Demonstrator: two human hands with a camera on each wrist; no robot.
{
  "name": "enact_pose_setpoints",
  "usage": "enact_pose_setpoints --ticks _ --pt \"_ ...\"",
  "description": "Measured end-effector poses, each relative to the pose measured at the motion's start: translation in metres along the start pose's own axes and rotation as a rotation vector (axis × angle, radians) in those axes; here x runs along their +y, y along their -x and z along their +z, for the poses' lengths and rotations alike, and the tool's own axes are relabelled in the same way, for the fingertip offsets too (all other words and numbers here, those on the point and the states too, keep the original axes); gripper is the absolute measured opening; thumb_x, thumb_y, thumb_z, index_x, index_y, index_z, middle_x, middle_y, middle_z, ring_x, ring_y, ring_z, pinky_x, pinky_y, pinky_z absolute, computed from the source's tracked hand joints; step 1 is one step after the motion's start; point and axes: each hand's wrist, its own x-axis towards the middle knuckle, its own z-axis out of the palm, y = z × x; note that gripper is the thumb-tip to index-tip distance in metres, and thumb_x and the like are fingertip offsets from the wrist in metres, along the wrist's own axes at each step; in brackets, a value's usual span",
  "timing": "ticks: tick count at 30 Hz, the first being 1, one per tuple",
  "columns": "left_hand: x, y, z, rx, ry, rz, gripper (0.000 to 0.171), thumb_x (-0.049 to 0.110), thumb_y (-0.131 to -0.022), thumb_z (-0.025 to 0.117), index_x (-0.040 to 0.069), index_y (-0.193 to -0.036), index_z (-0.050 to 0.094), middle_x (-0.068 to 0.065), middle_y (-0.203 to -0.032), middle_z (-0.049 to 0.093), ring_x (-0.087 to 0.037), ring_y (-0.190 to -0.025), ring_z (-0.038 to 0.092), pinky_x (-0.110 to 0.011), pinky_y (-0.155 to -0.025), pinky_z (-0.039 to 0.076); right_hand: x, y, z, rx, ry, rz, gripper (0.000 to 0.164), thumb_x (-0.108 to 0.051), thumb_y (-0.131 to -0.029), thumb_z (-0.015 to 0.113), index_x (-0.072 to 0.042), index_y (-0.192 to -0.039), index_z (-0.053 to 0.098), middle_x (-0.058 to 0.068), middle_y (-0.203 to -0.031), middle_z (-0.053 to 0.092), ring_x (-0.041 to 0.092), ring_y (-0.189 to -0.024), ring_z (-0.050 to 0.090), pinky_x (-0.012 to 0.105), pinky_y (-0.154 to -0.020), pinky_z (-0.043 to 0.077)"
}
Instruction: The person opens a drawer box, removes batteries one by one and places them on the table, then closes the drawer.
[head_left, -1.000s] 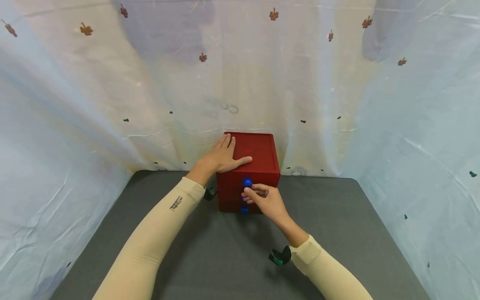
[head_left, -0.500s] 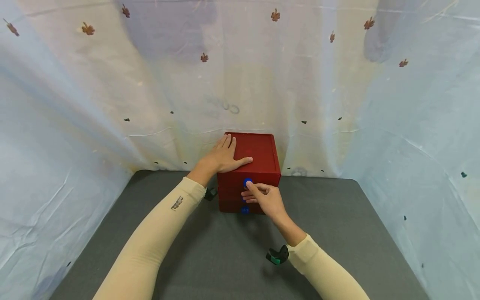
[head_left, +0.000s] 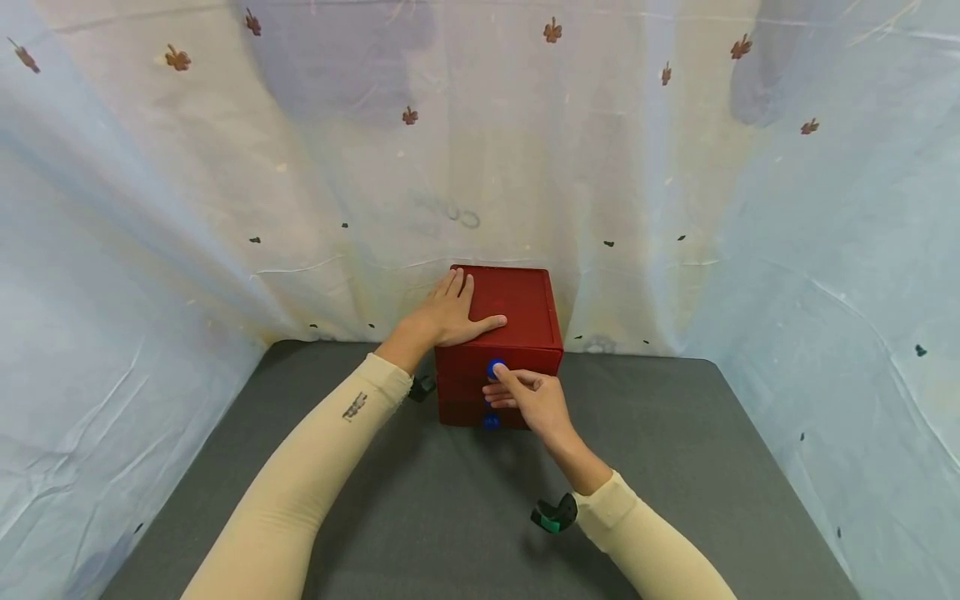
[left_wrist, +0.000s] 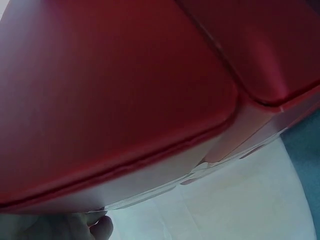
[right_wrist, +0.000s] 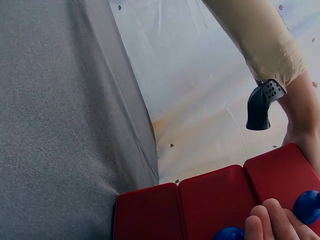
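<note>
A small red drawer unit (head_left: pixel 517 310) with three drawers and round blue knobs stands at the back of the grey table. Flat on the left part of its top rests my left hand (head_left: pixel 448 320), fingers spread and thumb stretched toward the front edge. My right hand (head_left: pixel 534 398) pinches the top blue knob (head_left: pixel 493 365), thumb over it, other fingers beside it. The right wrist view shows those fingers (right_wrist: pixel 272 222) between the top knob (right_wrist: pixel 307 206) and the middle knob (right_wrist: pixel 229 234). The bottom knob (head_left: pixel 491 422) stays free. Red panels (left_wrist: pixel 115 90) fill most of the left wrist view.
Grey cloth covers the table (head_left: pixel 420 517). A pale plastic curtain (head_left: pixel 510 183) with leaf marks hangs close behind the drawer unit and along both sides. Each wrist wears a dark camera mount (head_left: pixel 557 512).
My right thumb has risen onto the top knob, the right wrist shifting slightly left. My left hand stays on the unit's top, and the drawers look unmoved.
</note>
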Motion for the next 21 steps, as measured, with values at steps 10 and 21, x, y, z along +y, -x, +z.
enact_pose_setpoints --ticks 10,21 --pt "-0.001 0.000 -0.001 0.008 -0.012 0.006 0.114 0.083 -0.100 0.038 0.003 -0.172 0.001 -0.018 -0.180 -0.006 -0.034 -0.167 -0.006 -0.050 -0.135 0.005 0.003 0.008 0.001 -0.018 0.011 -0.020 0.050 -0.042 -0.106 0.071 0.006 -0.114 0.081 0.017 -0.099 0.082 0.036 -0.092 0.081 0.046 -0.090 0.065" --pt "0.003 0.004 -0.004 -0.011 0.001 0.011 0.114 0.083 -0.100 0.038 0.003 -0.172 0.000 -0.018 -0.179 -0.007 -0.033 -0.167 -0.008 -0.049 -0.135 0.003 0.002 0.024 0.001 -0.030 0.012 -0.048 0.041 -0.035 -0.107 0.071 0.004 -0.116 0.081 0.016 -0.099 0.082 0.037 -0.092 0.081 0.043 -0.090 0.065"
